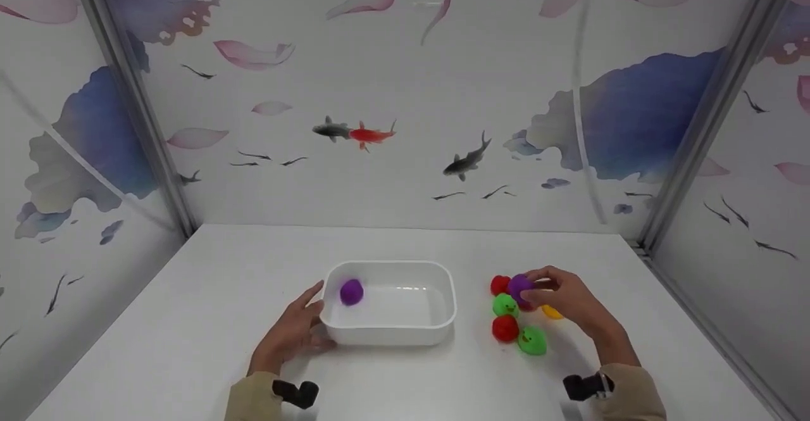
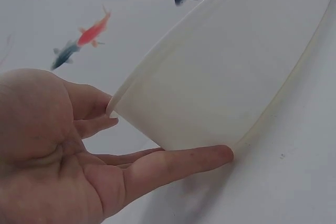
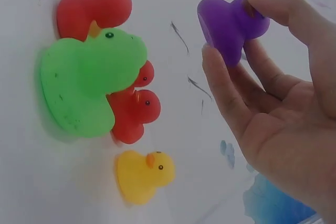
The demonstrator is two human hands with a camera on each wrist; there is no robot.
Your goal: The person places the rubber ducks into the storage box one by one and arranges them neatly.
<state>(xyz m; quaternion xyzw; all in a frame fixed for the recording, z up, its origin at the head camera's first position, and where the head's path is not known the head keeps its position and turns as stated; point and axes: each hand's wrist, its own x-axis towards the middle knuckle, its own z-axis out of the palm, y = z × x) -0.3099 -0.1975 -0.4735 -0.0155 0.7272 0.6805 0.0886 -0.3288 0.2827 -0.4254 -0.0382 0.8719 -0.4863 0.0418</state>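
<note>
A white plastic basin (image 1: 390,335) stands on the table, with a purple rubber duck (image 1: 352,292) inside near its left end. My left hand (image 1: 292,329) holds the basin's left end, fingers at the rim and thumb along the lower side (image 2: 173,103). Over the group of ducks on the right, my right hand (image 1: 563,294) pinches another purple rubber duck (image 3: 226,24) between thumb and fingertips. The right wrist view shows this duck lifted off the table, beside a green duck (image 3: 79,82), red ducks (image 3: 94,11) and a yellow duck (image 3: 144,177).
A second green duck (image 1: 532,340) lies nearest me in the group, next to a red duck (image 1: 505,328). The white table (image 1: 253,256) is bounded by printed panels (image 1: 405,92) at the back and both sides.
</note>
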